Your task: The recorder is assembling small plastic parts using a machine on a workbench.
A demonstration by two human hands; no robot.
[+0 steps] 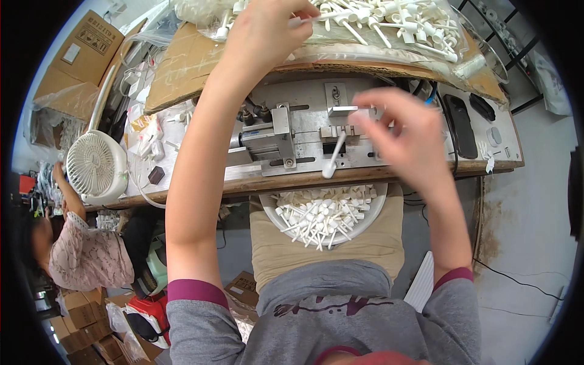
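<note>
My left hand (271, 31) reaches to the near edge of a heap of white plastic parts (389, 24), short rods with cup-like ends. Its fingertips are curled together by a bit of white; whether that is a held part or the heap behind, I cannot make out. Motion blurs my right hand (409, 131), which hovers at the right of a metal clamping fixture (280, 143). Its thumb and forefinger are near a small metal bar (342, 111); contact is unclear. One white rod part (333, 159) slants out of the fixture's front over the bench edge.
A white basin (378, 207) of similar parts rests on my lap. Cardboard (182, 67) lies under the heap. A white fan (96, 165) stands left; a phone (460, 126) and cables lie right. Another person (91, 255) works at far left near boxes.
</note>
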